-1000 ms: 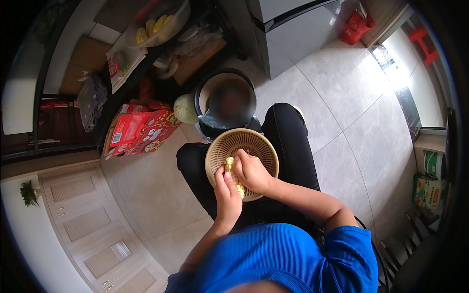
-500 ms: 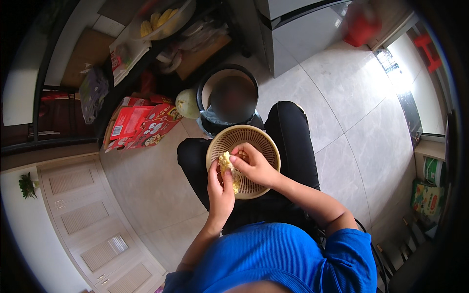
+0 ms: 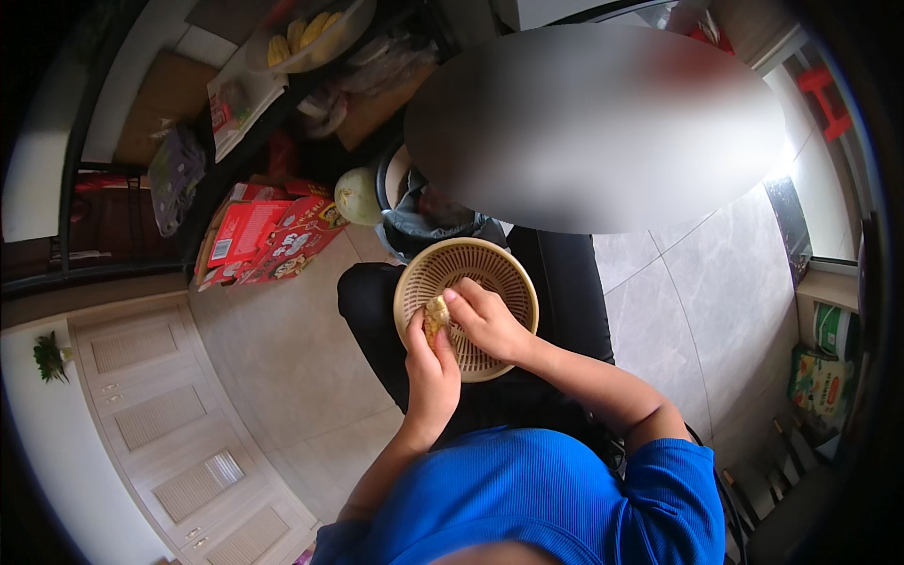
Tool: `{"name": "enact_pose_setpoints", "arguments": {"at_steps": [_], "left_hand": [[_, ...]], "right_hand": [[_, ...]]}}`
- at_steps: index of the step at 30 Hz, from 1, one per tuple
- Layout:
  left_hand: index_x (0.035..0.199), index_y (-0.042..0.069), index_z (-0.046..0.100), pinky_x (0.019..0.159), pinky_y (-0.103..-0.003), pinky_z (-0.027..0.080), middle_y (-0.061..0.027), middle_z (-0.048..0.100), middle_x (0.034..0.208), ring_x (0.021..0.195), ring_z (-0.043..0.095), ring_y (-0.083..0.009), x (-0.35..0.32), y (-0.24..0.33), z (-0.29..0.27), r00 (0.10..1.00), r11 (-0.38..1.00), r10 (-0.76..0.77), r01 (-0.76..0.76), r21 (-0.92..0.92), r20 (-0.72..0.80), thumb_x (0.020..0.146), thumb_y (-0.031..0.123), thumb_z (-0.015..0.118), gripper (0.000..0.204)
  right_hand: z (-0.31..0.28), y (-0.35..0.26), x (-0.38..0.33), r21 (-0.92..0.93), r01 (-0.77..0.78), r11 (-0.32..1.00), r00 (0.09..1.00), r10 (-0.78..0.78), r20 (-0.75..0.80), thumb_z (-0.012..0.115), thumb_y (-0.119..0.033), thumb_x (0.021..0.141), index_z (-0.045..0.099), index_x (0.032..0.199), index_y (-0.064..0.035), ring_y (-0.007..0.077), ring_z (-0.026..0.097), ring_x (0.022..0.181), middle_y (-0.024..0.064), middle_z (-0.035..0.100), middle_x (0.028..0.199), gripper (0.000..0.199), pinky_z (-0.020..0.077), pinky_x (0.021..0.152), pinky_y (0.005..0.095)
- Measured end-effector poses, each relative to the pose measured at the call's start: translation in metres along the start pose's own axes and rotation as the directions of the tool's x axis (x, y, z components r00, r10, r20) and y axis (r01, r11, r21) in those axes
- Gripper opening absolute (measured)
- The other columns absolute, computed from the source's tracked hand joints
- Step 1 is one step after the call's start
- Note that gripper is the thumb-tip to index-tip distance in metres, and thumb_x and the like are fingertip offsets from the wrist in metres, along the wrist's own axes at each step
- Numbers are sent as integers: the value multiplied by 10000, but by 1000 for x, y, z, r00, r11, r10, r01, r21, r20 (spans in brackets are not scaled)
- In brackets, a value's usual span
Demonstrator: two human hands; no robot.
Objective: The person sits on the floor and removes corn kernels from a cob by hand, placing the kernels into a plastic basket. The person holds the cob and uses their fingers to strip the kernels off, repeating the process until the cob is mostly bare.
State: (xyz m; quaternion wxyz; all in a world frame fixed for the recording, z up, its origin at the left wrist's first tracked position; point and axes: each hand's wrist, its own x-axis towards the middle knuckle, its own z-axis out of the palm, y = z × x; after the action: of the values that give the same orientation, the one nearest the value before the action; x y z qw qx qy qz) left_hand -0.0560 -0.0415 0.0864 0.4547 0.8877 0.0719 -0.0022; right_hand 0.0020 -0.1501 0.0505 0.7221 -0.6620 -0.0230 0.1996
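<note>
Pale grey floor tiles [image 3: 716,311] fill the room, seen from above, with light wood-look cabinet doors [image 3: 160,414] at the lower left and a bright window edge at the far right. One person in a blue top sits with dark trousers, and one round beige basket [image 3: 499,264] with a slotted wall rests on the lap.

Two hands meet over the basket. The left hand [image 3: 431,372] is curled around one small yellowish piece of food [image 3: 435,313], gripping it from below. The right hand [image 3: 485,320] is bent over the same piece, its fingertips pressed to the top of it. The food sits just above the basket's left inner side, held between both hands.

Beyond the basket stands one dark bin [image 3: 414,221] lined with a grey bag, and one pale green round vegetable [image 3: 358,196] lies just beside it on the left. To the left on the floor is one red, flat carton [image 3: 273,240] with colourful print, lying tilted. Further back, a tabletop carries one clear bowl of yellow corn cobs [image 3: 306,33] and one white packet [image 3: 240,99] with red marks. At the far right edge stand two green and white packages [image 3: 824,363], one above the other. One small green plant [image 3: 49,356] shows at the far left.
</note>
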Motion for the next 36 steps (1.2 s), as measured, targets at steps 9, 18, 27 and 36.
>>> {"name": "enact_pose_setpoints", "arguments": {"at_steps": [9, 18, 27, 36], "left_hand": [[1218, -19, 328, 858, -366, 410, -213, 494, 1113, 1016, 508, -294, -8, -4, 14, 995, 987, -86, 92, -135, 51, 949, 135, 351, 311], [1202, 13, 379, 794, -279, 433, -121, 518, 1049, 928, 524, -177, -4, -25, 13, 950, 776, -299, 295, -558, 87, 965, 186, 344, 295], [1033, 40, 490, 541, -291, 432, -85, 571, 792, 628, 555, -193, 8, -49, -15, 825, -58, -242, 512, -857, 510, 955, 332, 330, 342], [1072, 54, 472, 435, -235, 448, -58, 570, 805, 547, 557, -122, 9, -44, -11, 852, 194, -306, 492, -849, 424, 970, 296, 324, 302]], "right_hand": [[0, 16, -3, -426, 208, 881, 978, -201, 61, 444, -137, 891, 424, 892, 14, 416, 545, 689, 249, 551, 785, 152, 443, 612, 475], [3, 25, 3, 252, -173, 952, 983, 183, -15, 402, -124, 921, 494, 935, -7, 132, 487, 629, 54, 506, 715, 149, 416, 569, 260], [-18, 36, 17, -520, 409, 750, 910, -295, 291, 500, -64, 850, 540, 1029, 40, 234, 582, 798, 139, 582, 879, 211, 473, 696, 273], [6, -18, 15, -331, 135, 934, 971, -58, 234, 611, -174, 843, 462, 1023, 19, 165, 571, 590, 129, 575, 700, 303, 453, 556, 268]]}}
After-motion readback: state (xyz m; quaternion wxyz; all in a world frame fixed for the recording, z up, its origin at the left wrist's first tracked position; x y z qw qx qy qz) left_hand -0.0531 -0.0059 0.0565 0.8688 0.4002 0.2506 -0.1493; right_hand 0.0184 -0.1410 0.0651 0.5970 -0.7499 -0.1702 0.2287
